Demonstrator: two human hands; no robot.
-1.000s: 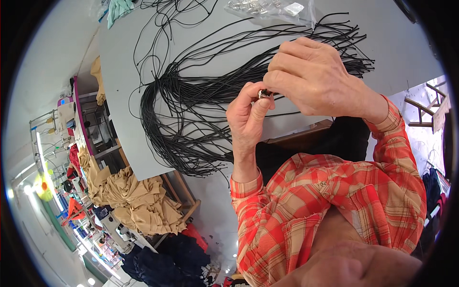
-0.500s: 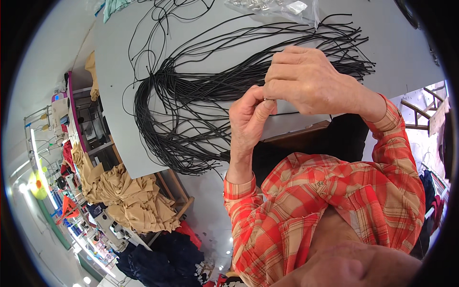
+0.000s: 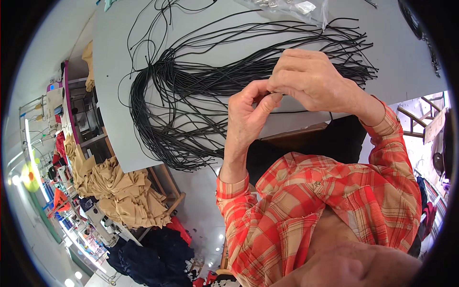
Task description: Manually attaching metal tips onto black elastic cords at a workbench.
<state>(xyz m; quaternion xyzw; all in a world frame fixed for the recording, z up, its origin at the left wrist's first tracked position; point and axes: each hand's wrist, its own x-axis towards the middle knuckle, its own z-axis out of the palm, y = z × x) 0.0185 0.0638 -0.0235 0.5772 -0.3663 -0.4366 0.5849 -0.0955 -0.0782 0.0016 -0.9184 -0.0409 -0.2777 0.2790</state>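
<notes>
Both my hands meet at the fingertips over the table's near edge. My left hand [image 3: 246, 112] is closed in a pinch, with a thin black cord [image 3: 295, 112] running out beside its thumb. Against it, my right hand [image 3: 311, 82] pinches too, its fingers curled. A tiny dark piece shows between the fingertips; its kind is too small to make out. Behind the hands lies a large bundle of black cords [image 3: 205, 82], gathered at its left and fanning into loose ends at the right. Part of the bundle is hidden by my hands.
The grey table [image 3: 112, 129] carries a clear plastic bag [image 3: 313, 14] of small shiny parts at the far side. Tan cloth [image 3: 126, 191] is heaped at the left, above dark blue cloth [image 3: 148, 258]. A wooden stool [image 3: 420, 117] stands at the right.
My right hand has turned slightly, and its fingertips have shifted against the left ones. My left hand's fingers have opened out a little around the pinch. The view has shifted slightly.
</notes>
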